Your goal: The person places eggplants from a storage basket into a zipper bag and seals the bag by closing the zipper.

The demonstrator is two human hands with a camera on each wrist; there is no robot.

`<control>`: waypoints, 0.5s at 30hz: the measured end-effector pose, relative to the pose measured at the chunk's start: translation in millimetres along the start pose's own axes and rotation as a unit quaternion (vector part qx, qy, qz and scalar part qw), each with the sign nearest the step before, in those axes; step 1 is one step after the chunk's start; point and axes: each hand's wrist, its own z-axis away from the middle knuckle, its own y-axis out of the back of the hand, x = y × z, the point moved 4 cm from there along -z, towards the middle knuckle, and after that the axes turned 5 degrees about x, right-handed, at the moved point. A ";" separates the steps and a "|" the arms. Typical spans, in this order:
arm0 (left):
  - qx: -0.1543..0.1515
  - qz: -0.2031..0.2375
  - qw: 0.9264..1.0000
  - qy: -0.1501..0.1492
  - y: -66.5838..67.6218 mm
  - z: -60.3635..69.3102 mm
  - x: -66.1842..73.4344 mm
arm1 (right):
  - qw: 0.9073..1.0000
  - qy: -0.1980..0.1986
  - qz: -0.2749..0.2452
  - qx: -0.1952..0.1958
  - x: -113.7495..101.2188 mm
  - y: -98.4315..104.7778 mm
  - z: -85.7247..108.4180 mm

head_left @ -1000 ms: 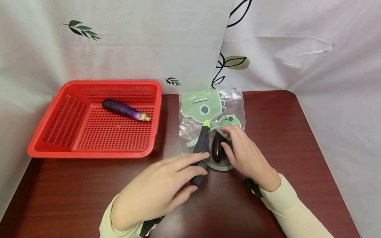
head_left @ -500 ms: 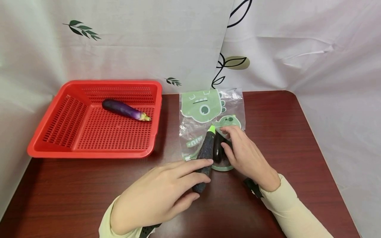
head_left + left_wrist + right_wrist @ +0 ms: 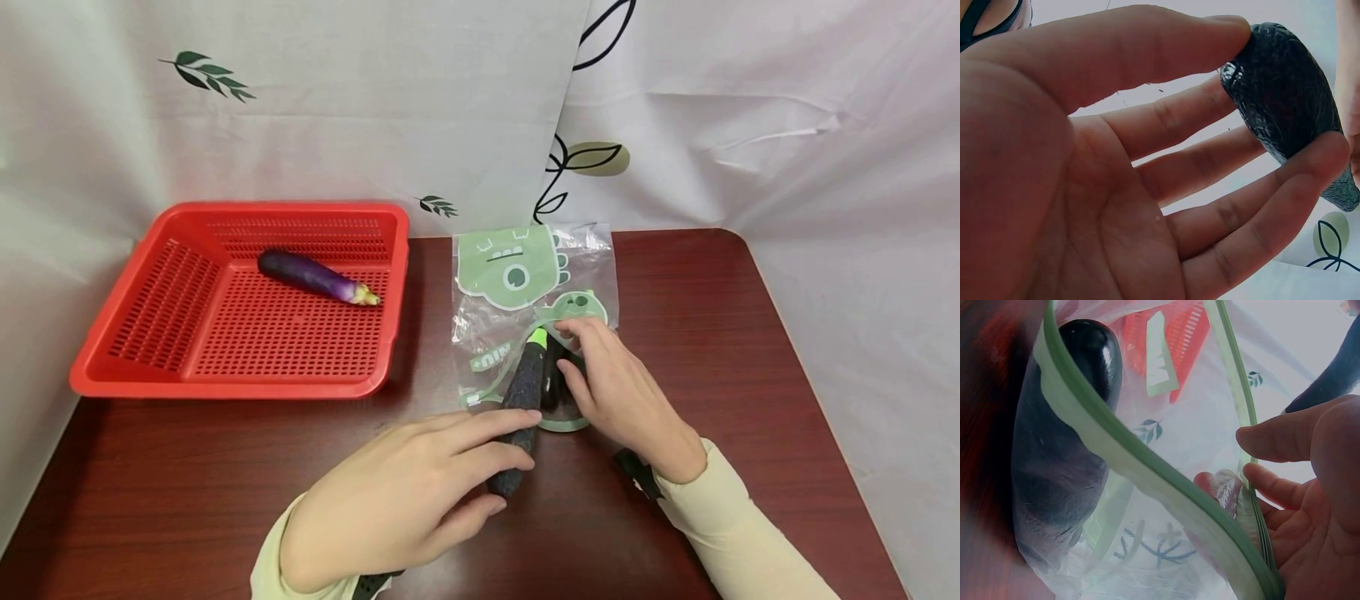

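My left hand (image 3: 408, 492) grips a dark, rough-skinned vegetable (image 3: 523, 387) with a bright green tip, between thumb and fingers near its lower end. The left wrist view shows the thumb and fingertips on the vegetable (image 3: 1291, 94). That green tip is at the mouth of a clear zip bag (image 3: 480, 321) with green prints. My right hand (image 3: 626, 392) holds the bag's edge; in the right wrist view, the green-rimmed mouth (image 3: 1129, 447) gapes beside the fingers. Inside the bag lies a shiny dark eggplant (image 3: 1094, 356), partly covered by the right hand in the head view.
A red plastic basket (image 3: 240, 389) stands at the left of the brown table (image 3: 697, 333), with a purple eggplant (image 3: 303, 273) lying in it. White curtains (image 3: 360, 100) with leaf prints hang behind the table and at both sides.
My left hand has shifted the rough vegetable slightly right and toward the body, bringing its green tip to the bag's mouth beside the shiny eggplant. The right hand has stayed in place.
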 end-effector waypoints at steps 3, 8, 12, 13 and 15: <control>-0.003 -0.003 1.000 -0.001 -1.1 0.0 -0.6 | 1.000 -0.001 0.000 -0.003 0.0 0.0 0.0; -0.015 -0.001 1.000 0.012 -4.7 -1.0 -3.3 | 1.000 -0.002 0.001 -0.003 0.5 -0.3 0.4; -0.022 0.003 0.999 0.026 -7.1 -2.1 -5.9 | 1.000 -0.001 0.002 0.001 0.8 -0.8 0.9; -0.022 0.003 0.999 0.028 -7.6 -2.3 -6.3 | 1.000 -0.001 0.002 0.000 0.9 -0.9 0.8; -0.023 0.001 0.999 0.030 -8.5 -2.7 -6.9 | 1.000 -0.001 0.003 -0.001 0.6 -0.8 0.7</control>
